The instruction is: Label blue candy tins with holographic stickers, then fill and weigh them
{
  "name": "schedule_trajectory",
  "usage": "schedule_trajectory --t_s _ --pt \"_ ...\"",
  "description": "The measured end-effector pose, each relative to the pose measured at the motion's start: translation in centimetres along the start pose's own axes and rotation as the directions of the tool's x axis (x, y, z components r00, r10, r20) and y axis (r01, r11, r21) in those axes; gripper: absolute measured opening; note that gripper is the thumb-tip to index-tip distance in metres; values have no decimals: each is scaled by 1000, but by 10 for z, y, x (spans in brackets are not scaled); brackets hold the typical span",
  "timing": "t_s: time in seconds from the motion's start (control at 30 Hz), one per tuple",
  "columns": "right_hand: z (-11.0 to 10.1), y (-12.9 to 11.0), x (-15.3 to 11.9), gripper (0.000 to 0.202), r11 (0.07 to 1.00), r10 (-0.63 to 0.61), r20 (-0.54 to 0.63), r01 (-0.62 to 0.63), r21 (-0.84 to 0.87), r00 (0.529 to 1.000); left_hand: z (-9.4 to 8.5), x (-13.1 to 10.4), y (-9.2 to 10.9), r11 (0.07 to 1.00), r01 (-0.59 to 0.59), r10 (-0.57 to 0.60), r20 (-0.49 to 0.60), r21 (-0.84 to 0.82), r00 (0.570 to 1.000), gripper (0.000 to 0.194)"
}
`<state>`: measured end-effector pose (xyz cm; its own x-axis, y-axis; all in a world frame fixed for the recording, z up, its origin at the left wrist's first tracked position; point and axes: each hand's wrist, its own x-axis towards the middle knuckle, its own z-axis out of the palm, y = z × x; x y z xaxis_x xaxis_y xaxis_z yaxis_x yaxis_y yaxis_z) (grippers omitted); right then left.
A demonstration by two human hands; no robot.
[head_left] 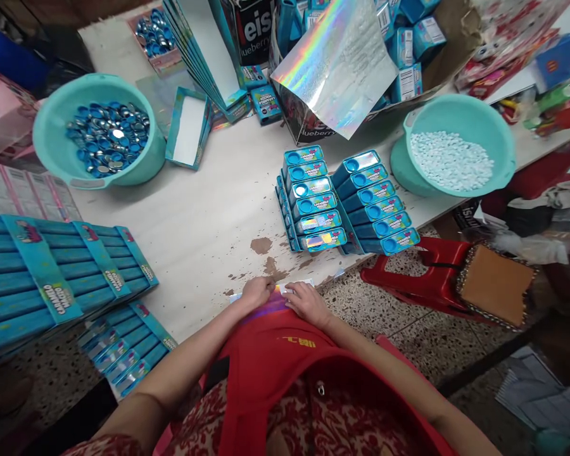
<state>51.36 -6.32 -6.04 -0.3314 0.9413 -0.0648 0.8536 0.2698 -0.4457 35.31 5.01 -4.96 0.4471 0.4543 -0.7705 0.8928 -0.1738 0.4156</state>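
Note:
At the table's front edge, my left hand (258, 292) has its fingers curled on a shiny holographic sheet (266, 306), against my red apron. Just to its right, my right hand (308, 303) rests bent fingers on the same sheet. Both hands pinch the sheet's upper border, with a small gap between them. Ahead and to the right, blue boxes (318, 202) labelled "Caramelo" stand in two groups of rows. A larger holographic sheet (337, 66) lies over a carton at the back.
A teal tub (42, 136) holds blue and silver caps at left; another teal tub (503, 142) holds white pieces at right. Packed blue displays (42, 278) stand at lower left. A red stool (408, 278) is right of the table (194, 215).

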Motion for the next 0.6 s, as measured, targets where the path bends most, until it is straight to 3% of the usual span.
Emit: schedule_trajectory --t_s 0.1,0.2,0.27,0.37,0.43,0.5,0.6 --pt "-15 -6 5 9 992 78 19 -79 97 997 1 0 0 1000 2 -3 -23 -23 1000 26" --pt "-47 -16 12 9 920 246 23 -241 309 969 -6 -10 3 999 -10 6 -81 -46 997 29" --pt "-74 -24 15 10 831 351 22 -322 453 936 -17 -25 10 980 -135 112 -153 -146 982 33" --pt "-116 -35 18 11 745 409 -3 -331 579 913 -38 -52 25 823 -426 384 -183 -376 905 39" --pt "-139 -40 21 11 733 427 -55 -310 606 902 -52 -67 38 753 -458 454 -130 -472 881 31" --pt "-158 -43 27 10 744 466 -133 -306 593 875 -67 -75 50 745 -426 438 -104 -514 893 29" --pt "-178 -36 44 10 796 510 -287 -319 514 811 -97 -75 66 723 -475 436 -202 -501 877 28"
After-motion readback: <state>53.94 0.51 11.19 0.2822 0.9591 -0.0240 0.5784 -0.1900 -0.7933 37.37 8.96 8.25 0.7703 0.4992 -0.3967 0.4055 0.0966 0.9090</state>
